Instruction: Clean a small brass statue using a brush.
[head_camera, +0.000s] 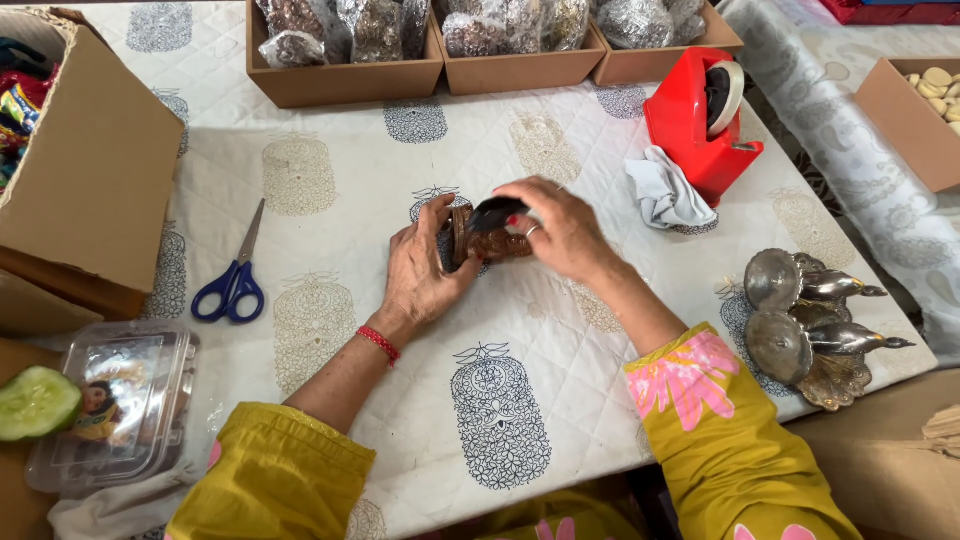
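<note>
- The left hand (420, 268) is cupping the near and left side of a small carved brown box (487, 243), with its thumb pressing against the box's left end.
- The right hand (560, 228) is closing over the box from the right, its fingers pinching a dark flap (494, 211) at the box's top.
- The box is sitting at the middle of the table, on a white quilted cloth (350, 170) printed with grey and beige motifs.
- Blue-handled scissors (234, 275) are lying well to the left of the hands.
- A red tape dispenser (697, 123) is standing to the upper right, with a crumpled white rag (665, 193) touching its base.
- Three cardboard trays (345, 80) of foil-wrapped packets are lining the far edge.
- Silver bird-shaped dishes (810, 325) are resting near the right edge.
- A clear plastic container (120, 400) and a cut cucumber (35, 402) are sitting at the lower left, below a large cardboard box (95, 170).
</note>
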